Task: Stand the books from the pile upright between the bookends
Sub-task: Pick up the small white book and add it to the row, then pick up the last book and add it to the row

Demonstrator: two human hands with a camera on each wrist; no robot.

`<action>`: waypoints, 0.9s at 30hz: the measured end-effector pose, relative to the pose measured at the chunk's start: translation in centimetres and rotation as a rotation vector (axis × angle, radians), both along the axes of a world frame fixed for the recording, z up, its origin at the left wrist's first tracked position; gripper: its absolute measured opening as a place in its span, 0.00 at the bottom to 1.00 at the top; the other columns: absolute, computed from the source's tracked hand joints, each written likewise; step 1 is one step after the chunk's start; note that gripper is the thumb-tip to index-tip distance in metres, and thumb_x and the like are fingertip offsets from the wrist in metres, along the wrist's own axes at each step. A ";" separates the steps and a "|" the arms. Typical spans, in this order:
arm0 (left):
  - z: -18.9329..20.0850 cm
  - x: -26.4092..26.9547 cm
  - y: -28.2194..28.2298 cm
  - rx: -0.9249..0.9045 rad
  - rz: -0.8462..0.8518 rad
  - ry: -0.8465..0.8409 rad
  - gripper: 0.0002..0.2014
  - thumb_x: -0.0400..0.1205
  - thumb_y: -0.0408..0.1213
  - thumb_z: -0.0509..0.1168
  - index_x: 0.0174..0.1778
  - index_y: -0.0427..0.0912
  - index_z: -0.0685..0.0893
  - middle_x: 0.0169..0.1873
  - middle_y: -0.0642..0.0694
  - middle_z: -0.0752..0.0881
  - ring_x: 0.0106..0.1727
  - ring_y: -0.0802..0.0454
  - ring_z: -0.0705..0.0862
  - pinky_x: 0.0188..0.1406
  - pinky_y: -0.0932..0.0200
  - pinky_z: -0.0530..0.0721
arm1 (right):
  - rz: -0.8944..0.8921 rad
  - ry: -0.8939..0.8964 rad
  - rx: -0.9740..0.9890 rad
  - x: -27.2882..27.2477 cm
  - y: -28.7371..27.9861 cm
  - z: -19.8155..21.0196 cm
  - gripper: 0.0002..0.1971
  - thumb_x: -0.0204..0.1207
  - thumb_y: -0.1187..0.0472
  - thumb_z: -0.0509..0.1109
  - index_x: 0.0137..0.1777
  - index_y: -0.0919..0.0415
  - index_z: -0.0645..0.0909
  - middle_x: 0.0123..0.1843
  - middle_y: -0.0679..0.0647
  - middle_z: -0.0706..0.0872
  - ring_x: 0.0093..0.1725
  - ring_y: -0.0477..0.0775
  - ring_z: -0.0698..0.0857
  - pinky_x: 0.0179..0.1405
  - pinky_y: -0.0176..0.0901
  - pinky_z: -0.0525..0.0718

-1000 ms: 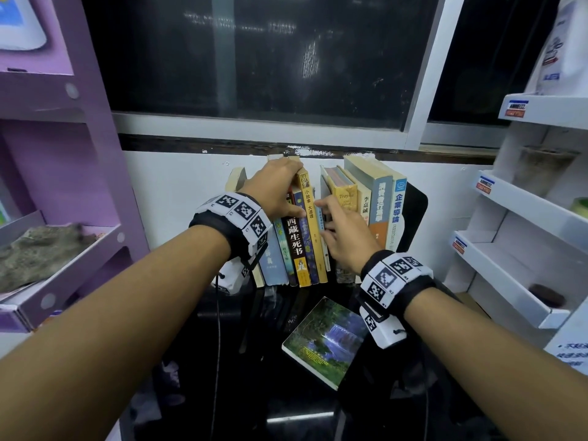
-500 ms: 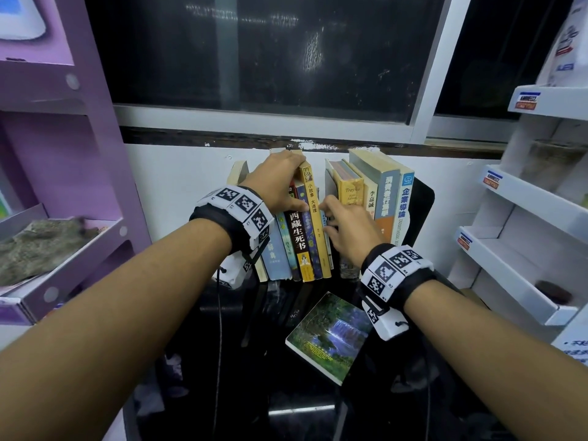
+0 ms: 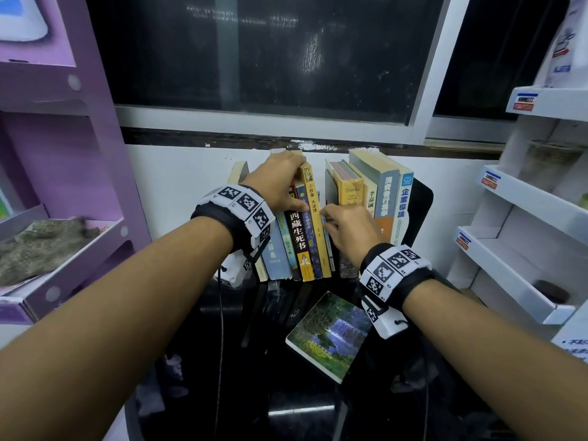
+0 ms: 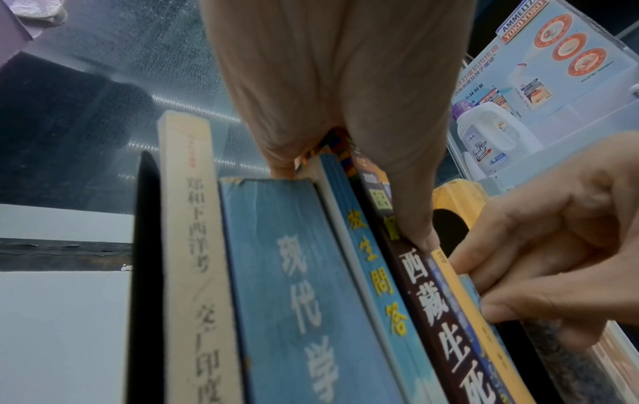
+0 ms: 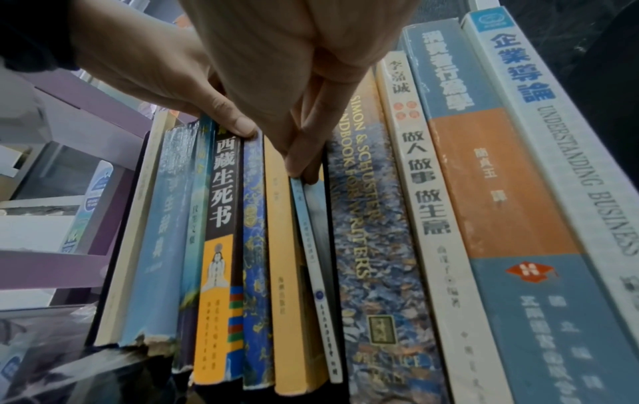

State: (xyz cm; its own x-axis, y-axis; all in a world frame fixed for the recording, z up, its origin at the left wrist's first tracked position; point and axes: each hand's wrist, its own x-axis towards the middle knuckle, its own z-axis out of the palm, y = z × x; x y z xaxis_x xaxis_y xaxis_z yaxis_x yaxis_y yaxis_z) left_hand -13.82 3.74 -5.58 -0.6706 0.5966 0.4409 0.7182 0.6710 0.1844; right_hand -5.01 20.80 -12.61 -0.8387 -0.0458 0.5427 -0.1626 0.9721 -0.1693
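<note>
The left hand (image 3: 280, 183) has its grip closed over the top of the left group of upright books (image 3: 296, 237): fingers curl over the upper edges and the thumb presses the dark spine with large white characters (image 3: 297, 232), seen in the left wrist view pinning that spine (image 4: 446, 314) from the front. The right hand (image 3: 348, 229) has straight fingers (image 5: 304, 153) pushed together into the narrow gap in the row, their tips touching a thin pale-blue book (image 5: 311, 246) that stands just right of the yellow-spined book (image 3: 315, 224); its grip is not wrapped round anything. Right of that gap stand the thick mottled handbook (image 5: 373, 246), a cream spine (image 5: 425, 191), a blue-and-orange volume (image 3: 386, 202) and a white-and-blue textbook (image 3: 404, 202), all leaning slightly left against one another. A black bookend (image 3: 420, 211) backs the right end of the row, and another black bookend (image 4: 147, 273) shows as a dark upright edge at the left end, touching a cream book (image 4: 193, 246). One book with a waterfall cover (image 3: 331, 335) lies flat on the dark glossy worktop (image 3: 286, 409), in front of the row and under the right wrist. A purple shelf unit (image 3: 63, 186) stands to the left, white shelves (image 3: 525, 218) to the right, a dark window (image 3: 270, 52) above.
</note>
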 end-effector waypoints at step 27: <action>-7.3 11.7 -4.6 -0.257 -0.161 -0.306 0.32 0.74 0.55 0.77 0.71 0.45 0.80 0.61 0.49 0.83 0.54 0.55 0.83 0.53 0.61 0.82 | -0.028 -0.455 0.087 12.4 2.1 -0.3 0.31 0.68 0.26 0.69 0.55 0.54 0.81 0.52 0.48 0.77 0.51 0.48 0.76 0.51 0.43 0.78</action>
State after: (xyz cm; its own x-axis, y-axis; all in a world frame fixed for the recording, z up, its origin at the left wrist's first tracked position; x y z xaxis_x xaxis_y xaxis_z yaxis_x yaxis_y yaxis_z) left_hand -2.08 -0.86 -12.93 -0.6370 0.7686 0.0591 0.7554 0.6071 0.2466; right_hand 7.43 22.90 -12.89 -0.9922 -0.0485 0.1146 -0.0640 0.9887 -0.1353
